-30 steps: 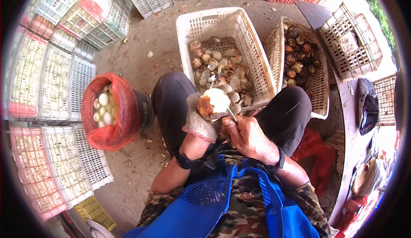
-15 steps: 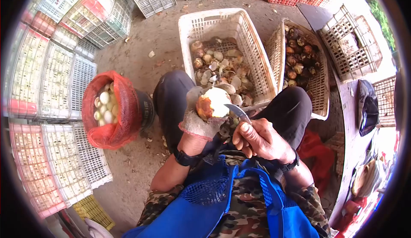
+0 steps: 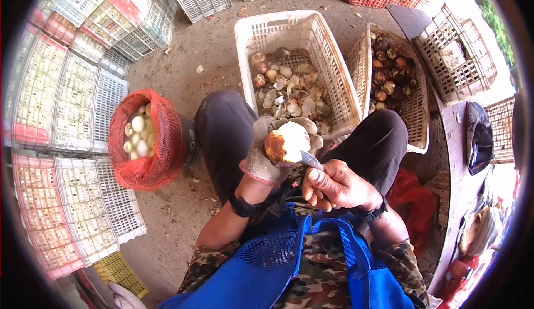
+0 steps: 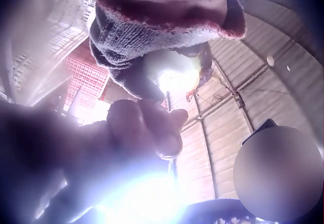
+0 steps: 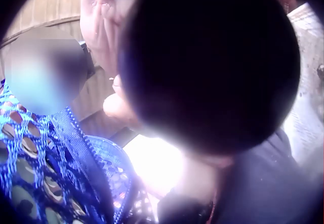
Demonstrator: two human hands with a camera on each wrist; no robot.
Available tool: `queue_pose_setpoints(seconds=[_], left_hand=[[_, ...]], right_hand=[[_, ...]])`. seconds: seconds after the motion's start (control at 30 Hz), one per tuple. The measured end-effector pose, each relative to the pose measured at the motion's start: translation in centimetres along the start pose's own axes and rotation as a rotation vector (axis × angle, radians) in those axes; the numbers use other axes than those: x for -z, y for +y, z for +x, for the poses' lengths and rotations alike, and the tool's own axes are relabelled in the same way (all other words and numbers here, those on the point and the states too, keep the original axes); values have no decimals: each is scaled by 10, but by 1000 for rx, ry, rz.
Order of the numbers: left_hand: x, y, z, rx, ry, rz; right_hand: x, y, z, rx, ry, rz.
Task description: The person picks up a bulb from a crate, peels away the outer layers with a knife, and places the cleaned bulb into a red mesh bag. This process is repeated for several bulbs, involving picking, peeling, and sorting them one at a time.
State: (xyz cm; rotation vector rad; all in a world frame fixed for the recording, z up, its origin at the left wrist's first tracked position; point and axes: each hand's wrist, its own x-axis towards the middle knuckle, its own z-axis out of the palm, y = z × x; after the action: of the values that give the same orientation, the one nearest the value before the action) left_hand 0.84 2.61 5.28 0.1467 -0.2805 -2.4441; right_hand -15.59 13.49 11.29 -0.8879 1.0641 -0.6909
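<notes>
A half-peeled round bulb (image 3: 297, 136), white on top with brown skin on its left side, sits in my left hand (image 3: 258, 159). That hand wears a grey knitted glove and grips the bulb from the left and below. My bare right hand (image 3: 340, 185) holds a knife (image 3: 310, 159) with a curved blade, its handle hidden in the fist. The blade lies right at the bulb's lower right side. In the left wrist view the glove (image 4: 126, 42) is above the right hand's fingers (image 4: 169, 143). A dark round shape covers much of the right wrist view.
A white crate (image 3: 339, 92) with peelings and some bulbs stands ahead between the knees. Beside it another crate (image 3: 414, 121) holds dark unpeeled bulbs. At left, a red mesh bag (image 3: 164, 142) contains pale peeled bulbs. Stacked crates (image 3: 78, 92) line the left side.
The knife first came away from the bulb to the lower right, then moved back against it. The bulb has shifted slightly right and down in the gloved hand.
</notes>
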Motion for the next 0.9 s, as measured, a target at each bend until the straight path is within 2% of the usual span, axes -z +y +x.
queue_pose_setpoints(seconds=[0.03, 0.1, 0.2, 0.23, 0.33, 0.43, 0.47, 0.5, 0.53, 0.6, 0.63, 0.67, 0.7, 0.73, 0.8, 0.87, 0.9], left_hand=[[-3, 2, 2, 12, -52, 5], [26, 0, 4, 20, -55, 10], [28, 0, 6, -18, 104, 177], [21, 0, 6, -40, 182, 259], [7, -2, 5, -141, 215, 376], [11, 0, 6, -173, 200, 449], [13, 3, 5, -167, 139, 415], [16, 8, 4, -162, 77, 380], [17, 11, 3, -155, 15, 345], [16, 10, 4, -154, 61, 345], [14, 9, 6, -149, 78, 346], [13, 8, 6, -191, 109, 737], [14, 8, 5, -247, 129, 1126], [15, 6, 5, -322, 147, 1512], [20, -1, 8, -311, 186, 1110], [25, -7, 8, -293, 213, 753], [30, -10, 9, -305, 243, 766]], right_hand=[[-1, -3, -2, -7, 37, -63], [-4, -9, -4, -19, 120, -220], [-10, -9, -5, 140, 244, -448], [-11, -2, -4, 278, 320, -621], [-19, 0, -6, 398, 464, -781], [-7, -3, -15, 357, 414, -753], [-4, -6, -18, 346, 388, -732], [-5, -13, -22, 311, 427, -616], [-1, -17, -28, 191, 449, -613], [1, -19, -25, 269, 519, -472], [0, -19, -19, 458, 576, -562], [-2, -20, -9, 653, 636, -657], [-6, -18, -5, 589, 664, -685], [-8, -15, 3, 691, 726, -873], [-19, -10, 13, 669, 848, -966], [-20, -1, 16, 639, 880, -980], [-21, 0, 14, 619, 877, -993]])
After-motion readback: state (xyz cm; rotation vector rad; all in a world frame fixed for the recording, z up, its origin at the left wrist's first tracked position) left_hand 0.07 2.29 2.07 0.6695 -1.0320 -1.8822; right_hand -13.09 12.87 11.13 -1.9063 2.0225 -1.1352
